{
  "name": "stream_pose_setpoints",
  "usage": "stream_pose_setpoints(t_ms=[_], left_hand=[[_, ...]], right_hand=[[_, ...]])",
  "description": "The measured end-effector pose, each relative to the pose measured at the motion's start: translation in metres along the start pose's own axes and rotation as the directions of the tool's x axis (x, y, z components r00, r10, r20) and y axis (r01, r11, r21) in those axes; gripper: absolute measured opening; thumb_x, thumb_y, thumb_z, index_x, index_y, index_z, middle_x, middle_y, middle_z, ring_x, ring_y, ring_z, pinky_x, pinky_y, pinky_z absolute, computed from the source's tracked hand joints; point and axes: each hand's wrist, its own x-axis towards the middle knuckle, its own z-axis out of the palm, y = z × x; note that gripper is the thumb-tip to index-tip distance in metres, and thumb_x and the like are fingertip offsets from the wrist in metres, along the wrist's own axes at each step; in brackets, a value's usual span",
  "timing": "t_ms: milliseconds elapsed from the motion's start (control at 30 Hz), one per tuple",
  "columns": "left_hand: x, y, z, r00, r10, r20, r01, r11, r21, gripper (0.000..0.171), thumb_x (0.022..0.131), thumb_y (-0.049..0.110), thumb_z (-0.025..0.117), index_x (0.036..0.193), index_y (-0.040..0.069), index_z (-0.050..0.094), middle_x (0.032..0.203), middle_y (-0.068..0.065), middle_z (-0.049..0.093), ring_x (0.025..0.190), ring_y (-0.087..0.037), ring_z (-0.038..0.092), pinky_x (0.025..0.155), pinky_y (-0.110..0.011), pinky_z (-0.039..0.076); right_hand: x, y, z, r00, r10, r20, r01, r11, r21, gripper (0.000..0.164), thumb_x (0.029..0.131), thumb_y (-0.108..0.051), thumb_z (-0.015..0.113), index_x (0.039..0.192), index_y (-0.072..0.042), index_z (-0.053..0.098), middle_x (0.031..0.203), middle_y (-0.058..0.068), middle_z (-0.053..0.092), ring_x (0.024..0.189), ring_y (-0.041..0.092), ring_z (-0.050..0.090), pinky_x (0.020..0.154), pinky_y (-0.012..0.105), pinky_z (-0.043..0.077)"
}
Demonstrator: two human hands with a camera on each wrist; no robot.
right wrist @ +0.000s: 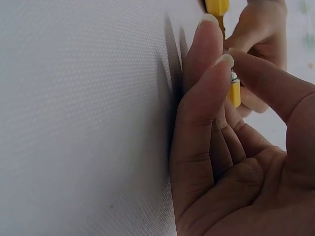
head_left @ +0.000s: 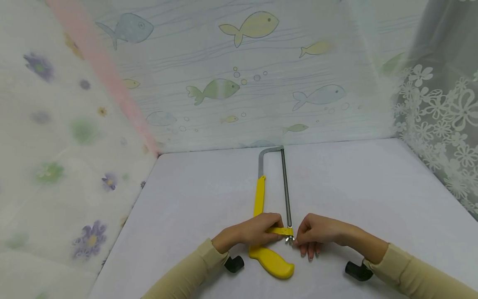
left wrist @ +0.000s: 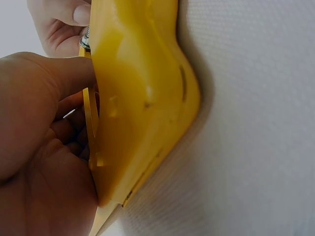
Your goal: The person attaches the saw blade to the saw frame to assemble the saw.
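A hacksaw lies on the white table, its yellow handle (head_left: 274, 263) toward me and its grey frame bow (head_left: 261, 160) at the far end. The blade (head_left: 286, 187) runs along its right side to a yellow bracket (head_left: 287, 231) with a metal wing nut (head_left: 289, 239). My left hand (head_left: 257, 229) grips the bracket end of the frame, its thumb beside the yellow handle (left wrist: 142, 98) in the left wrist view. My right hand (head_left: 323, 230) pinches at the wing nut with thumb and index finger; its other fingers hang loosely above the cloth, and the fingertips partly hide the nut in the right wrist view.
The white cloth-covered table (head_left: 201, 182) reaches back to a curtain (head_left: 179, 74) printed with fish. A flowered curtain (head_left: 74, 166) hangs on the left, a lace one (head_left: 444, 120) on the right. Black wrist-camera pieces (head_left: 234, 264) stick out below the sleeves.
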Motion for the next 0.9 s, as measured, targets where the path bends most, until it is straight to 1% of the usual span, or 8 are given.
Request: stream_pose_setpoints(t_ms=[200,333,533,667,900], left_hand=[[0.0002,-0.0006,0.0003,1.0,0.01,0.002,-0.01,1.0,0.0,0.009,0.102,0.019,0.065,0.107,0.014,0.059,0.096,0.009,0.058,0.086,-0.003,0.051,0.08,-0.015,0.045],[0.0002,-0.0006,0.0003,1.0,0.01,0.0,-0.01,1.0,0.004,0.009,0.102,0.019,0.065,0.107,0.014,0.059,0.096,0.01,0.058,0.087,-0.003,0.05,0.08,-0.015,0.044],[-0.0004,-0.0002,0.0,1.0,0.006,0.001,-0.006,1.0,-0.006,0.009,0.102,0.018,0.065,0.106,0.014,0.058,0.096,0.009,0.057,0.087,-0.003,0.05,0.081,-0.015,0.045],[-0.0006,-0.0005,0.0,1.0,0.002,0.003,-0.002,1.0,-0.013,0.009,0.103,0.018,0.065,0.107,0.014,0.058,0.096,0.009,0.058,0.087,-0.003,0.051,0.082,-0.015,0.045],[-0.0004,-0.0021,0.0009,1.0,-0.001,0.001,0.001,1.0,-0.012,0.009,0.102,0.019,0.065,0.107,0.015,0.058,0.097,0.01,0.058,0.087,-0.003,0.051,0.082,-0.015,0.045]], right_hand=[[-0.001,-0.0008,0.0002,1.0,-0.025,0.015,0.025,1.0,0.016,0.022,0.096,-0.014,0.07,0.086,0.005,0.073,0.071,0.011,0.07,0.055,0.011,0.065,0.048,0.019,0.048],[0.0004,-0.002,0.001,0.998,-0.043,0.041,0.041,0.999,0.036,0.02,0.096,-0.013,0.07,0.088,0.006,0.073,0.072,0.012,0.071,0.057,0.012,0.066,0.05,0.02,0.049],[0.0027,-0.0027,0.0024,0.996,-0.049,0.073,0.045,0.997,0.063,0.02,0.096,-0.013,0.069,0.09,0.006,0.073,0.075,0.013,0.072,0.059,0.012,0.067,0.051,0.02,0.049],[0.0039,-0.0028,0.0041,0.997,-0.038,0.062,0.034,0.998,0.058,0.023,0.096,-0.016,0.071,0.089,0.006,0.074,0.074,0.012,0.072,0.058,0.012,0.066,0.05,0.02,0.049],[0.0042,-0.0066,0.0076,1.0,-0.005,0.024,0.004,1.0,0.026,0.035,0.098,-0.029,0.07,0.083,0.003,0.074,0.073,0.012,0.072,0.054,0.012,0.064,0.048,0.02,0.047]])
